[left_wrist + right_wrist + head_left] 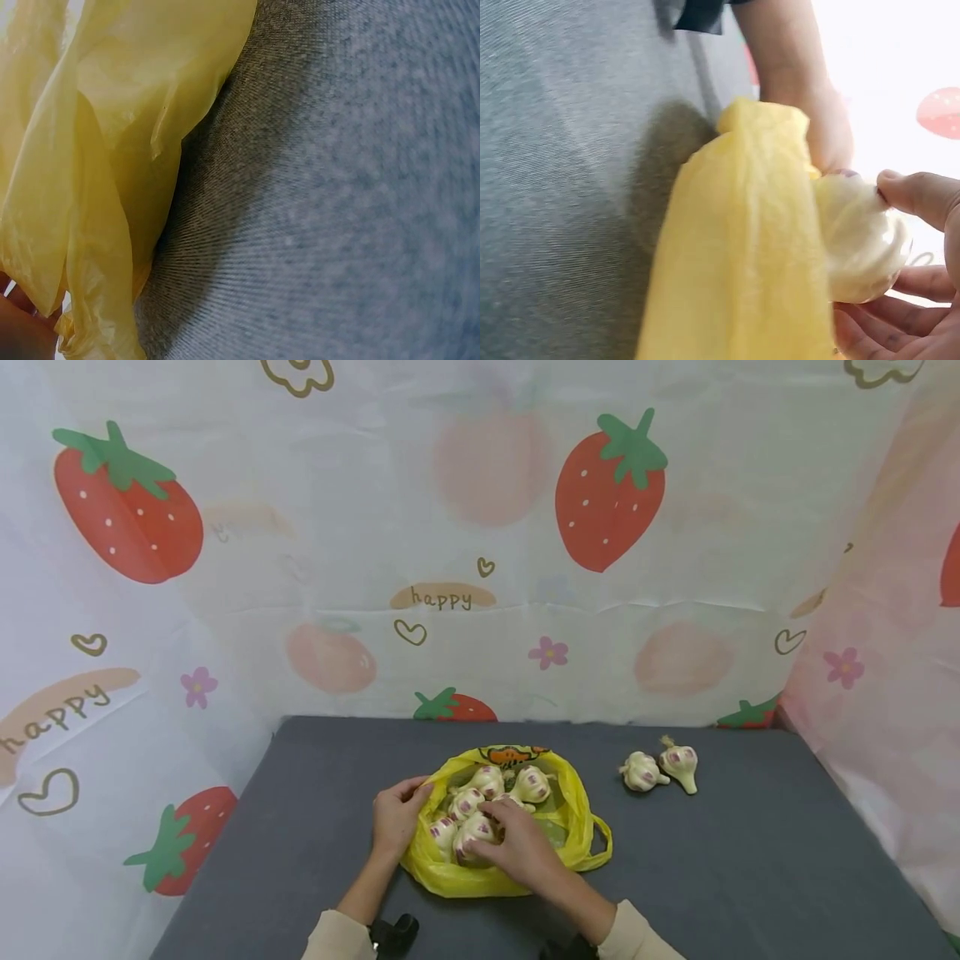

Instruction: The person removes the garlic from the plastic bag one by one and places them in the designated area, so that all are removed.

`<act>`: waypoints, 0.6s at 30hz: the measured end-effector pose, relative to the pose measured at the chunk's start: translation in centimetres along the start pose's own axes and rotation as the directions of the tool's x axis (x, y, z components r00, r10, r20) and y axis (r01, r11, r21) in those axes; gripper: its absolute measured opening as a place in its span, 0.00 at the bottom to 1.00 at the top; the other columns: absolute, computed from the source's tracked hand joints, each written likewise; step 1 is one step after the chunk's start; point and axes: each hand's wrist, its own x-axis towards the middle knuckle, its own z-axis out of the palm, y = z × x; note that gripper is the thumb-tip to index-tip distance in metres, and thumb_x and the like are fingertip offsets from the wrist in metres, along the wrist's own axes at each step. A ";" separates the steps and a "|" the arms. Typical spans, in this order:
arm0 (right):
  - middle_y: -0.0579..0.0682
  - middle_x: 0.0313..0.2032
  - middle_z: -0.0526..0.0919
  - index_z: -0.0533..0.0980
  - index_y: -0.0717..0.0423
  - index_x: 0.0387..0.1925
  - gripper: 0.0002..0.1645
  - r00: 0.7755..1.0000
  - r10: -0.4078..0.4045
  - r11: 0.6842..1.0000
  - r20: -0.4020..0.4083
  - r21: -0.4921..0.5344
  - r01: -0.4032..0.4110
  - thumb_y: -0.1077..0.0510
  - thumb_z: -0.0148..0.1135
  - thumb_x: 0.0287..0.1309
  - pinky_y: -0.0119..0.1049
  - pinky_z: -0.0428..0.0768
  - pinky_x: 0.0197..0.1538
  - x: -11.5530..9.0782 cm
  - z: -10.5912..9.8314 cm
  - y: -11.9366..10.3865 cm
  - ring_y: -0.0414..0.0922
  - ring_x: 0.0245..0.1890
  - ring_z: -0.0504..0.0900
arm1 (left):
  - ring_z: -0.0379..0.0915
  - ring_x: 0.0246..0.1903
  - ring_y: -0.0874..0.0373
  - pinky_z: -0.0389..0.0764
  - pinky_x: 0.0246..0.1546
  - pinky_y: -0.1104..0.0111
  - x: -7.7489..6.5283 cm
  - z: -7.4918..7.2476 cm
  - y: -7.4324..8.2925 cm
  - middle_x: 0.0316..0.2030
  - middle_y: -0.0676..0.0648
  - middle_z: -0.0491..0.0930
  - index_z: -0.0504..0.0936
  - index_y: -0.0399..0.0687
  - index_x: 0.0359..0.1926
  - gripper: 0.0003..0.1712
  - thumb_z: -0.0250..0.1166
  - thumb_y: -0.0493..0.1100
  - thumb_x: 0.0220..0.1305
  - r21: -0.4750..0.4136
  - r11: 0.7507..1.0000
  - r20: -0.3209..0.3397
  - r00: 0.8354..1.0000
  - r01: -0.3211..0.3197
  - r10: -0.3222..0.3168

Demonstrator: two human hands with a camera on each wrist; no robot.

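A yellow plastic bag (480, 883) lies open on the dark table with several garlic bulbs (532, 784) inside. My left hand (397, 818) pinches the bag's left rim between thumb and fingers. Over the bag's mouth, my right hand (522, 846) holds one garlic bulb (474, 837) between thumb and fingers. The right wrist view shows this held bulb (862, 240) beside the bag wall (735, 247). In the left wrist view the bag (150, 97) fills the left side, and only a bit of the left hand (22, 330) shows at the corner.
Two garlic bulbs, one upright-stemmed (679, 766) and one rounder (641, 772), lie together on the table (750, 860) right of the bag. A loop handle (602, 843) sticks out at the bag's right. Behind the table hangs a strawberry-print cloth (525, 668).
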 end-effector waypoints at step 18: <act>0.52 0.48 0.82 0.77 0.59 0.56 0.29 0.993 -0.068 0.991 -0.096 0.109 0.079 0.52 0.72 0.54 0.39 0.83 0.45 0.7 -2.0 -0.4 0.46 0.43 0.81 | 0.80 0.32 0.64 0.77 0.30 0.79 -0.1 -0.1 0.0 0.39 0.38 0.87 0.88 0.38 0.43 0.15 0.67 0.45 0.63 -0.014 1.000 0.007 1.000 -0.025 0.026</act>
